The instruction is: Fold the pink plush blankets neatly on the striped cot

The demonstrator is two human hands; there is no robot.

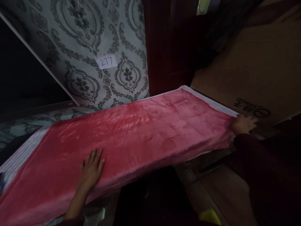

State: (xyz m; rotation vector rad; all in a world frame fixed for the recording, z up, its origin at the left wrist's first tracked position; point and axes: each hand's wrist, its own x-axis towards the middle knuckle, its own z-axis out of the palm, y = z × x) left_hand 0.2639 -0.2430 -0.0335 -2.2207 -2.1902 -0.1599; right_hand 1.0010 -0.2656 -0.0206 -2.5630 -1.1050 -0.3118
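A red plush cover (pixel 131 131) with a blue-and-white striped border (pixel 211 103) lies over a long, narrow surface and drapes over its front edge. My left hand (pixel 91 169) rests flat on the plush near the front, fingers spread. At the right front corner is my right hand (pixel 244 124), touching the cover's edge; its fingers look partly extended and slightly blurred, and whether they pinch any fabric is hidden. Shallow wrinkles run across the plush, mostly toward the right. The striped border also shows at the far left end.
Patterned wallpaper (pixel 105 28) with a paper label (pixel 107 61) reading 277 stands behind the surface. A dark red door (pixel 169 44) is beside it. A large cardboard box (pixel 254 69) stands at right. Below the front edge is a yellow object (pixel 210 217) near the floor.
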